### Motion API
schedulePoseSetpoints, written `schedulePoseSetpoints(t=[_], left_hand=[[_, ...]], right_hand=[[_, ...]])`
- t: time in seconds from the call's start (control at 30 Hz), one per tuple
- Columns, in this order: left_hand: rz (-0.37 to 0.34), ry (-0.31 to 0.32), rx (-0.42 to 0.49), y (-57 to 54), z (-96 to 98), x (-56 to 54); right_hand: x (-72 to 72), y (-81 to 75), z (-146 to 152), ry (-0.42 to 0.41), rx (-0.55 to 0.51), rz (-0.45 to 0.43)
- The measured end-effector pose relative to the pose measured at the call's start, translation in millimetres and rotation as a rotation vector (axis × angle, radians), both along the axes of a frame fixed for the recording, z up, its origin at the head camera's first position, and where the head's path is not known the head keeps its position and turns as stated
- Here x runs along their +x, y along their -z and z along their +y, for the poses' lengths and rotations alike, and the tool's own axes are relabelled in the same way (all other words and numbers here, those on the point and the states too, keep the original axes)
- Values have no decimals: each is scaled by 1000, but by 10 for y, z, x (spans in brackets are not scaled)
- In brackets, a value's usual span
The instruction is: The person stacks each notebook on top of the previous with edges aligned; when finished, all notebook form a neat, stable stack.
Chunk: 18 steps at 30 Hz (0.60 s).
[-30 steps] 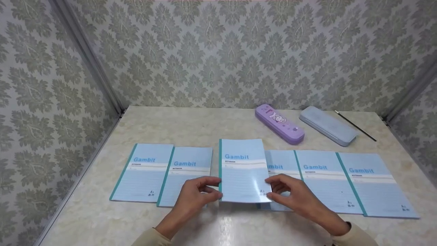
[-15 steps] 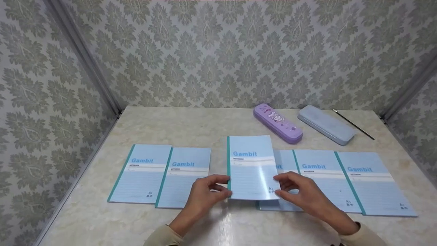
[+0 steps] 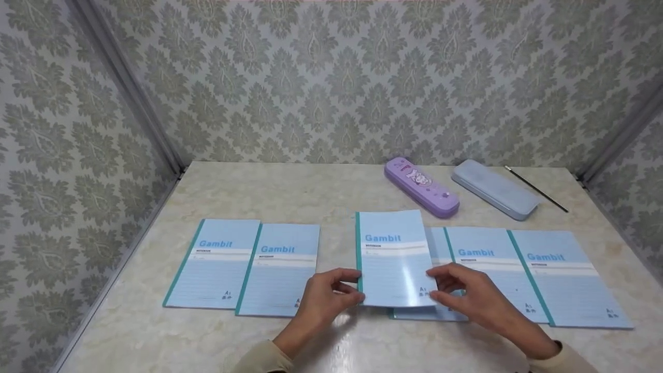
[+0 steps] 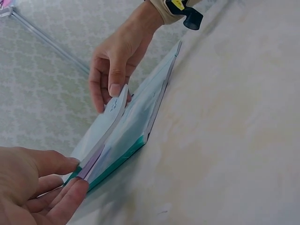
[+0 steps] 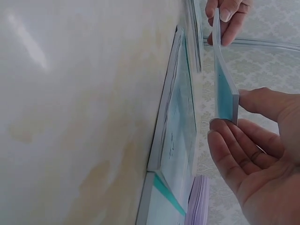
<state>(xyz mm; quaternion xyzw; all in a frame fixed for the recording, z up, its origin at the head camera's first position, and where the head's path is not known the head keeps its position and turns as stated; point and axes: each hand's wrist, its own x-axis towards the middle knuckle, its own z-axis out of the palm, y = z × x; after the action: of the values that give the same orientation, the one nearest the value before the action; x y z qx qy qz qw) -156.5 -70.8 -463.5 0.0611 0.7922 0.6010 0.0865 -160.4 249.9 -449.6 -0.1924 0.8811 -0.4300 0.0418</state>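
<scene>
A light blue notebook (image 3: 393,269) with a green spine is held raised above the table between both hands. My left hand (image 3: 327,298) pinches its spine edge near the lower corner, thumb on top in the left wrist view. Its opposite edge is pinched by my right hand (image 3: 476,292), with fingers beneath in the right wrist view. The raised notebook overlaps another notebook (image 3: 439,248) lying under its right side, partly hidden. Farther right lie two more of the same kind, a middle notebook (image 3: 489,285) and an end notebook (image 3: 575,290).
Left of my hands lie an outer notebook (image 3: 215,269) and an overlapping notebook (image 3: 282,274). Toward the back of the table (image 3: 269,191) are a purple pencil case (image 3: 422,187), a grey-blue case (image 3: 495,190) and a thin black stick (image 3: 537,189). Patterned walls (image 3: 331,83) enclose the table.
Both hands have carried the raised notebook to the right, so it covers more of the notebook beneath. In the last half second it has also come slightly lower in the head view.
</scene>
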Motion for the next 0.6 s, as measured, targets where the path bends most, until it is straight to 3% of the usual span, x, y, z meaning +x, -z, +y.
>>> schedulePoseSetpoints(t=[0.33, 0.6], left_hand=[[17, 19, 67, 84, 96, 24], [1, -2, 32, 112, 177, 22]], right_hand=[[-2, -1, 92, 10, 40, -23], [7, -2, 137, 1, 66, -41]])
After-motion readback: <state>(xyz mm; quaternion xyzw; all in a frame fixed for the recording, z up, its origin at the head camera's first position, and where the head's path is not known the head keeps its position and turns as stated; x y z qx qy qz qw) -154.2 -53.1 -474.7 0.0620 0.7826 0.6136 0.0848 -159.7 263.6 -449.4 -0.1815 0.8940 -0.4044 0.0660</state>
